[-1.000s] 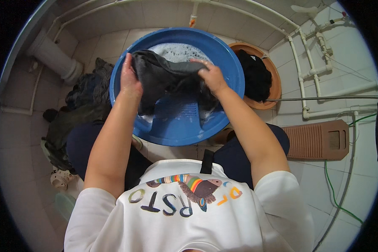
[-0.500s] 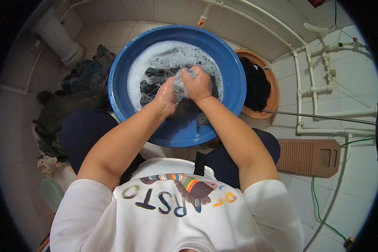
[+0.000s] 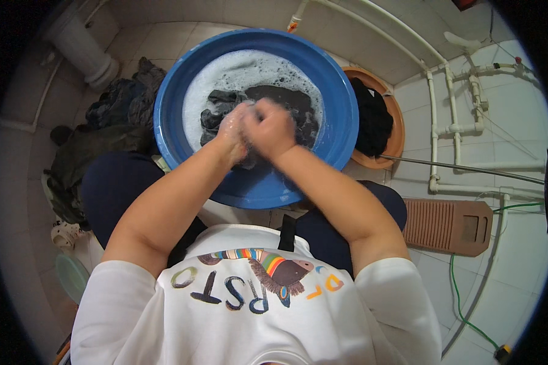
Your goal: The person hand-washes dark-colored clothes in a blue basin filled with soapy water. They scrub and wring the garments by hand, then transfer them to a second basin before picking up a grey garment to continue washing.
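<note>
A wide blue tub stands between my knees, with white suds on its water. A dark grey wet garment lies bunched in it, partly under the water. My left hand, wet and flecked with foam, is closed on a part of this garment. Pressed against it, my right hand is curled over the same bunched cloth and smeared by motion. Most of the cloth between the hands is hidden by the fingers.
At right, an orange basin holds black clothing. A brown washboard lies near my right knee. Dark clothes are heaped at left. White pipes run along the right wall, and a green cable crosses the floor.
Both hands have come closer together, and the right hand has moved left and slightly down over the cloth. The foamy clump seen between them is now covered. More dark cloth shows behind the hands.
</note>
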A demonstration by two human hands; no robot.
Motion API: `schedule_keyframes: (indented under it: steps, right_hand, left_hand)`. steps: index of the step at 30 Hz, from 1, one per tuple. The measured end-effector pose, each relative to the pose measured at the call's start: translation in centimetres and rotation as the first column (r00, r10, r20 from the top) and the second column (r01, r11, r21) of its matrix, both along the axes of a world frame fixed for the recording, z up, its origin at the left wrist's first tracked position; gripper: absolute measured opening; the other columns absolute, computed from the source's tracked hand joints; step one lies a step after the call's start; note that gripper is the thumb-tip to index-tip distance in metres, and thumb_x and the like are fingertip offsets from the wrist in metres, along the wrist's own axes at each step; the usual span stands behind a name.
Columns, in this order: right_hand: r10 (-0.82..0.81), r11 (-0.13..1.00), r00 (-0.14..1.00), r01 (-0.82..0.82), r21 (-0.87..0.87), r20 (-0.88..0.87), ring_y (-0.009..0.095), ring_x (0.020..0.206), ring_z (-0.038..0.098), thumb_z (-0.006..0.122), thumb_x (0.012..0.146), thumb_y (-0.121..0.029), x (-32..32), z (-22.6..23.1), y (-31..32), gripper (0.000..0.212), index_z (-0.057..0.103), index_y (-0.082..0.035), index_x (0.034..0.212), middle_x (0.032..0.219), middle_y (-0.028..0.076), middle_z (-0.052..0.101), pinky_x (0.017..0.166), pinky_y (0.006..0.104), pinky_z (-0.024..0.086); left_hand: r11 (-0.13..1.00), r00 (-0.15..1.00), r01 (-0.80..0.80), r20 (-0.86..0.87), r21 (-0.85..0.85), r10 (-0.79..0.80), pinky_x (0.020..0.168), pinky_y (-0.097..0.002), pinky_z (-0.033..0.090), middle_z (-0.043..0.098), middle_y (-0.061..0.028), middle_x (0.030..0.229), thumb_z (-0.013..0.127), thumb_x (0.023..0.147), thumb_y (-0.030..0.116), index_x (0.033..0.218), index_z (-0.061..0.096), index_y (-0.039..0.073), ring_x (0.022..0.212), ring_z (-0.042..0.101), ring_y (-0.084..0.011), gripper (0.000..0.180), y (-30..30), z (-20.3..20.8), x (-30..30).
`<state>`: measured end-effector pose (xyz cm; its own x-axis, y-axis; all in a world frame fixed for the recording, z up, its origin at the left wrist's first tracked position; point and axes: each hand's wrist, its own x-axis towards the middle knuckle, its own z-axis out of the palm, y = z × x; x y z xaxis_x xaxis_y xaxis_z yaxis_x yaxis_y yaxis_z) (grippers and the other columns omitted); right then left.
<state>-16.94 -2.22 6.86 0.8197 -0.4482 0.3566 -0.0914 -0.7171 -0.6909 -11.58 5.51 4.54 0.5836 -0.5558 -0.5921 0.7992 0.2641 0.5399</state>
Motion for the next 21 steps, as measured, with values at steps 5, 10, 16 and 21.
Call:
schedule_keyframes:
  steps: [5,10,16,21]
  right_hand:
    - [0.191,0.981,0.973,-0.184,-0.062,0.13,0.034,0.067,0.058,0.061,0.071,-0.022,-0.7,-0.3,0.9,0.015,0.057,-0.007,0.072,0.07,0.017,0.058,0.06,0.0394,0.047]
    - [-0.242,0.95,0.95,0.273,0.15,-0.197,0.038,0.074,0.058,0.055,0.077,-0.04,1.0,-0.9,-8.4,0.039,0.058,-0.001,0.076,0.078,0.024,0.06,0.067,0.0421,0.045]
    - [0.346,0.856,0.613,0.103,0.506,-0.71,0.029,0.079,0.059,0.057,0.076,-0.046,0.3,0.2,-11.9,0.044,0.064,-0.004,0.087,0.087,0.014,0.063,0.073,0.0349,0.044]
    - [0.08,0.996,0.777,-0.094,0.011,-0.624,0.031,0.099,0.052,0.056,0.078,-0.042,0.3,-6.3,-13.3,0.043,0.058,-0.009,0.105,0.109,0.015,0.056,0.085,0.0371,0.041]
  left_hand:
    - [0.998,0.996,0.056,0.069,-0.025,-0.055,0.07,-0.0348,0.048,0.059,-0.0073,0.082,0.052,0.083,0.03,0.091,0.058,0.007,0.075,0.057,-0.0205,0.026,0.5,-2.4,0.7]
    - [0.956,0.953,0.292,0.101,-0.037,-0.287,0.069,-0.0302,0.049,0.061,-0.0087,0.088,0.055,0.081,0.035,0.095,0.058,0.002,0.079,0.059,-0.019,0.036,0.2,7.6,0.1]
    - [0.372,0.123,0.633,0.386,0.679,-0.914,0.085,-0.0327,0.042,0.061,-0.0144,0.099,0.052,0.078,0.055,0.092,0.066,0.007,0.092,0.057,-0.0214,0.051,2.1,5.3,2.9]
    - [0.336,0.15,0.668,0.322,0.664,-0.935,0.073,-0.0298,0.047,0.065,-0.0105,0.085,0.054,0.085,0.036,0.091,0.063,0.002,0.082,0.061,-0.0164,0.036,1.1,1.8,2.9]
